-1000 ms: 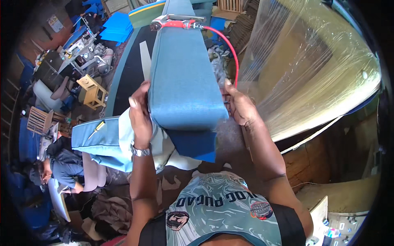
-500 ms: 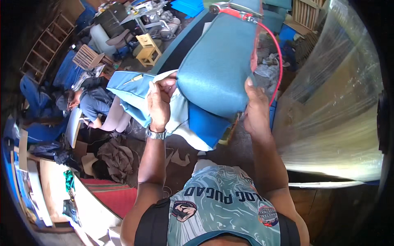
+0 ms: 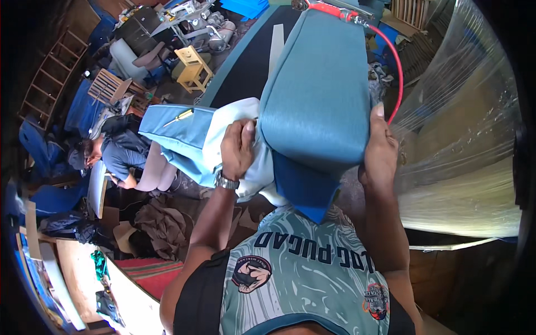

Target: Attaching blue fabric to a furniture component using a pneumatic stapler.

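- The left hand (image 3: 238, 148) clutches white cloth (image 3: 216, 134) beside a blue upholstered piece (image 3: 315, 95).
- The right hand (image 3: 381, 152) touches the piece's right edge.
- A red-hosed tool (image 3: 329, 9) lies atop it.

An upholstery workshop; sewing machine (image 3: 183, 8), red hose-fed tool (image 3: 326, 9), teal padded furniture (image 3: 318, 84).

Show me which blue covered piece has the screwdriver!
The smaller covered piece, left of the left hand: a yellow screwdriver lies on it. The bigger covered piece, between left and right hand, carries a red air tool.
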